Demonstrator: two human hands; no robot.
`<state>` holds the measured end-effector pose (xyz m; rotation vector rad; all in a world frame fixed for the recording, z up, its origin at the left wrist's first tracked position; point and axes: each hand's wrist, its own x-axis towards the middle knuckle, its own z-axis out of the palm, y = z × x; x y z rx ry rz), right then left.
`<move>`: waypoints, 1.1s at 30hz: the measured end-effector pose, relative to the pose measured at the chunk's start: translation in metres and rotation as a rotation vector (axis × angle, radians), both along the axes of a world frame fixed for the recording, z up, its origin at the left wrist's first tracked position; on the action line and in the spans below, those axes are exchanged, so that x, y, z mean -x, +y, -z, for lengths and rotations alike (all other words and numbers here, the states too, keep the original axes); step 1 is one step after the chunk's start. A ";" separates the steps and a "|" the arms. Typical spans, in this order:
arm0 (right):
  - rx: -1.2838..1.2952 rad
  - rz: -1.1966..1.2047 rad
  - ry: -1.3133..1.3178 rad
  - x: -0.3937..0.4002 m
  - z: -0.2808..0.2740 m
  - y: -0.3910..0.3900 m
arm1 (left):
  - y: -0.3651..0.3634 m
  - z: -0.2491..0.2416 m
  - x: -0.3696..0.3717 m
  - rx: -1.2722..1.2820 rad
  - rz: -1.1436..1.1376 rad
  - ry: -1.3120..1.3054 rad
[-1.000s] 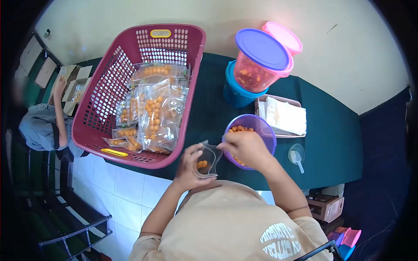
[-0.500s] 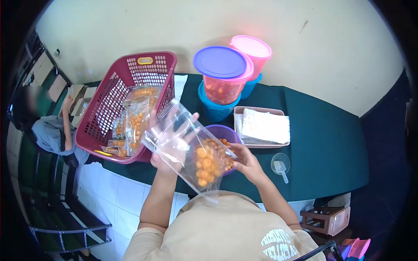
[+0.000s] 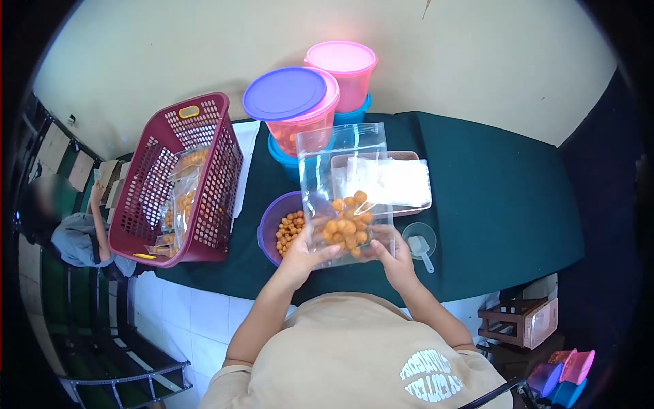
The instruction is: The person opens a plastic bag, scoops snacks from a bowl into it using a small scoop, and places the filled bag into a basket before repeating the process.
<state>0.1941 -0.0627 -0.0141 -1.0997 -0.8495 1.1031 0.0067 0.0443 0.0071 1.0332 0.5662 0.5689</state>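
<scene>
A clear plastic bag [image 3: 344, 163] stands upright in front of me, its lower part filled with round orange snack balls [image 3: 347, 226]. My left hand [image 3: 306, 253] grips its lower left side, with the thumb across the front. On the lower right side, my right hand [image 3: 392, 255] holds it too, fingers partly behind the plastic. Just left of the bag is a purple bowl [image 3: 267, 228] with more orange balls in it, partly covered by the bag and my left hand. A small scoop [image 3: 424, 253] rests in a clear round dish [image 3: 413, 232] beside my right hand.
A maroon basket [image 3: 216, 218] with several filled bags stands at left. Lidded pink tubs [image 3: 327, 102] sit on blue ones at the back. Behind the bag is a pink tray [image 3: 402, 212] of white sheets. Another person [image 3: 78, 235] is at far left.
The bag has swung from tilted to upright and moved right, away from the basket. My left hand, spread open behind the bag before, now grips its lower left side.
</scene>
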 end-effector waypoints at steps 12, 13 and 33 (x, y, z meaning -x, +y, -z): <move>0.122 -0.294 0.022 -0.028 0.005 0.002 | -0.015 0.011 0.000 -0.184 0.116 0.267; 0.170 -0.236 -0.014 -0.026 0.006 0.003 | -0.018 0.012 -0.001 -0.287 0.081 0.256; -0.101 -0.020 -0.038 -0.026 0.005 0.002 | -0.031 0.001 -0.008 -0.443 -0.283 0.180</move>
